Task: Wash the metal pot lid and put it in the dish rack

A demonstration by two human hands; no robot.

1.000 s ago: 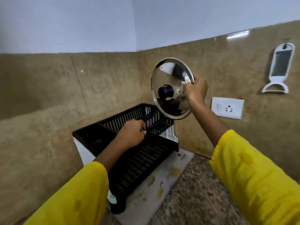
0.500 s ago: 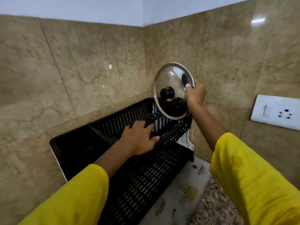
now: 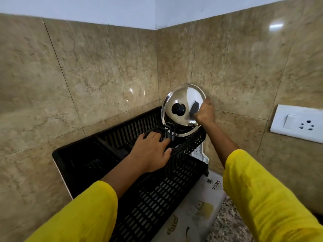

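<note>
The round shiny metal pot lid [image 3: 181, 100] with a black knob stands nearly upright at the far right end of the black slotted plastic dish rack [image 3: 157, 194], its lower edge down among the rack's dividers. My right hand [image 3: 205, 111] is closed on the lid's right rim. My left hand [image 3: 151, 151] lies on the rack's front rail, fingers curled over the dark dividers. Both arms wear yellow sleeves.
The rack fills the corner between two tan marble-tiled walls. Under it lies a pale printed mat [image 3: 197, 212] on a speckled granite counter [image 3: 227, 229]. A white switch and socket plate [image 3: 298, 124] is on the right wall.
My right hand has lowered the lid from above the rack down into its far right end. My left hand stays on the rack. The view has tilted down and moved closer.
</note>
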